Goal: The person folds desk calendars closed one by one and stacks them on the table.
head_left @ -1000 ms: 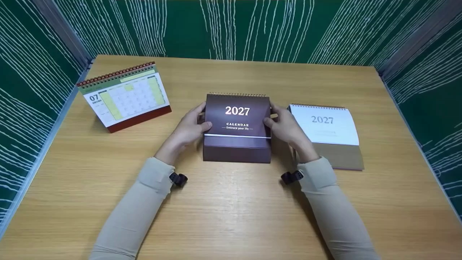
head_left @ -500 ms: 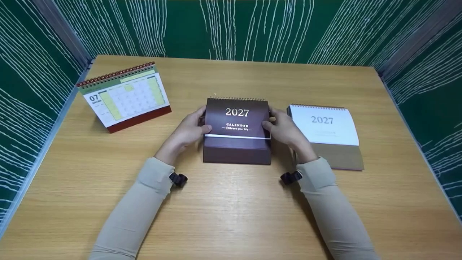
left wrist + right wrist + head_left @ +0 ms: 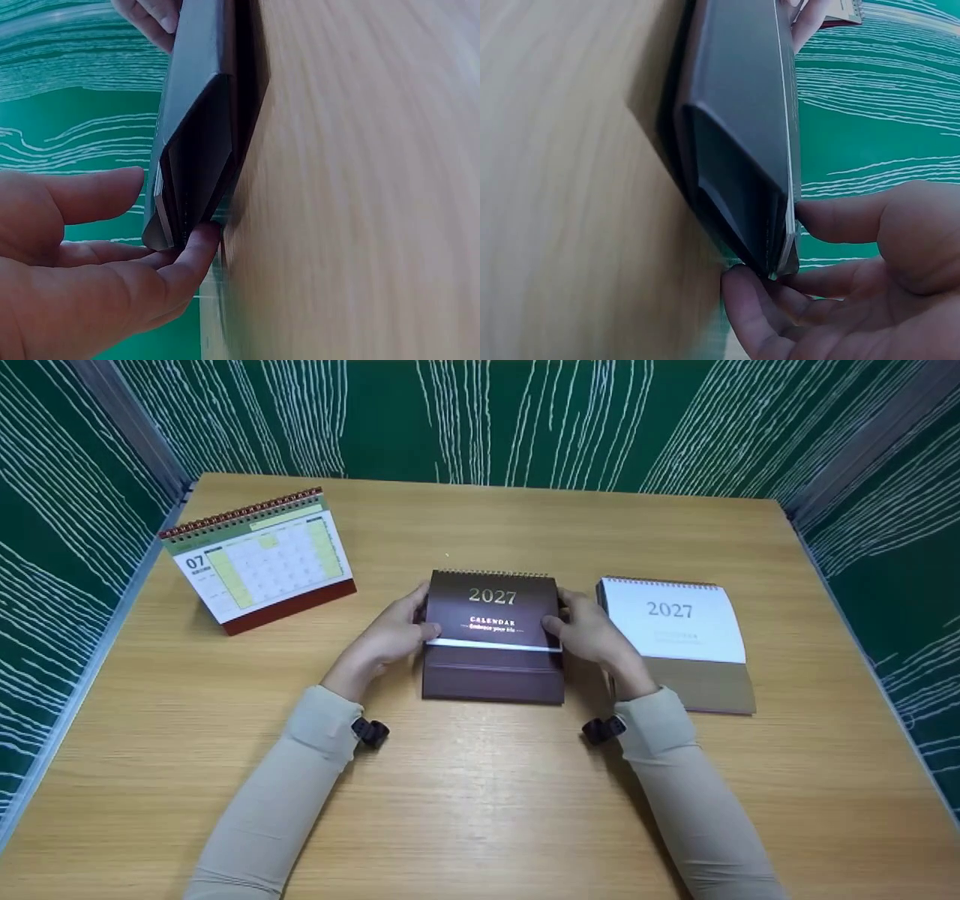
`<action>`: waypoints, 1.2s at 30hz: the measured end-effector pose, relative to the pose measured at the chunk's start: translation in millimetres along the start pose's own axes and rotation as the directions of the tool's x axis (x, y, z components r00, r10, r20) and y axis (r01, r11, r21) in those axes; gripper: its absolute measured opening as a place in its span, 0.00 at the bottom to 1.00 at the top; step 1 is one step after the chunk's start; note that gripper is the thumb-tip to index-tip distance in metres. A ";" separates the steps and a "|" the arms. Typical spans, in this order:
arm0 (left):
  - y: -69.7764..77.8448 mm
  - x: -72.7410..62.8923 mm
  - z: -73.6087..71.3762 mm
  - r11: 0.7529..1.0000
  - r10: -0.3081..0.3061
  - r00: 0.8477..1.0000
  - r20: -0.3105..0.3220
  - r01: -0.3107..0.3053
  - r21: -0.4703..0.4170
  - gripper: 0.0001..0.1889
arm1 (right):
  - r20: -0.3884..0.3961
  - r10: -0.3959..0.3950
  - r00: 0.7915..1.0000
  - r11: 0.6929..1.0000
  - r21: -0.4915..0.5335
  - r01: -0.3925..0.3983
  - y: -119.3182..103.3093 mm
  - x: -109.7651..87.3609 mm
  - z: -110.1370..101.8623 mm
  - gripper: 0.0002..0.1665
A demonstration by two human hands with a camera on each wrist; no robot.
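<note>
A dark brown desk calendar (image 3: 493, 611), lettered "2027", leans back on the table between both hands in the head view. My left hand (image 3: 391, 631) holds its left side, the thumb along the front edge and the fingers behind. At the right side my right hand (image 3: 592, 628) grips in the same way, its thumb at the cover's edge. Both wrist views show the folded stand of the calendar (image 3: 199, 142) from its end, with a hollow inside. Fingertips curl behind the spiral-bound edge, near the wooden surface.
To the right stands a white-covered 2027 desk calendar (image 3: 671, 619) with a tan base, close beside the right hand. Another desk calendar (image 3: 274, 559), showing page 07 on a red base, stands at the back left of the wooden table (image 3: 480, 810). Green patterned walls (image 3: 382, 420) enclose it.
The brown calendar's spiral-bound top has come down and toward me, and its front edge has slid slightly nearer. Both hands keep their hold, shifting only a little.
</note>
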State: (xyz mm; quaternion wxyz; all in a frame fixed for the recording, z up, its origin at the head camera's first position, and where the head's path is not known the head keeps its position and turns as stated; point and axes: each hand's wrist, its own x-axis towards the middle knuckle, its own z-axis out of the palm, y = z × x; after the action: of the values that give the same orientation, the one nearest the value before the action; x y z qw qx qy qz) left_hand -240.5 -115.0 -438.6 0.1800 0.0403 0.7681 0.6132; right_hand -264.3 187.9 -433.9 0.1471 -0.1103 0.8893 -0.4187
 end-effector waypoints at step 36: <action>12.0 -10.3 -8.5 0.978 0.002 1.000 -0.009 -0.001 0.208 0.42 | -0.011 -0.033 0.999 0.999 -0.015 0.033 -9.6 -9.8 -20.2 0.43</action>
State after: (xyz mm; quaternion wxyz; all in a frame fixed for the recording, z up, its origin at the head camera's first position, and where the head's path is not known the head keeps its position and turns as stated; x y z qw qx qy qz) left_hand -235.5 -122.8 -423.2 0.1709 0.0568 0.8288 0.5298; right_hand -261.5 199.4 -412.6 0.1344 -0.1237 0.8913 -0.4151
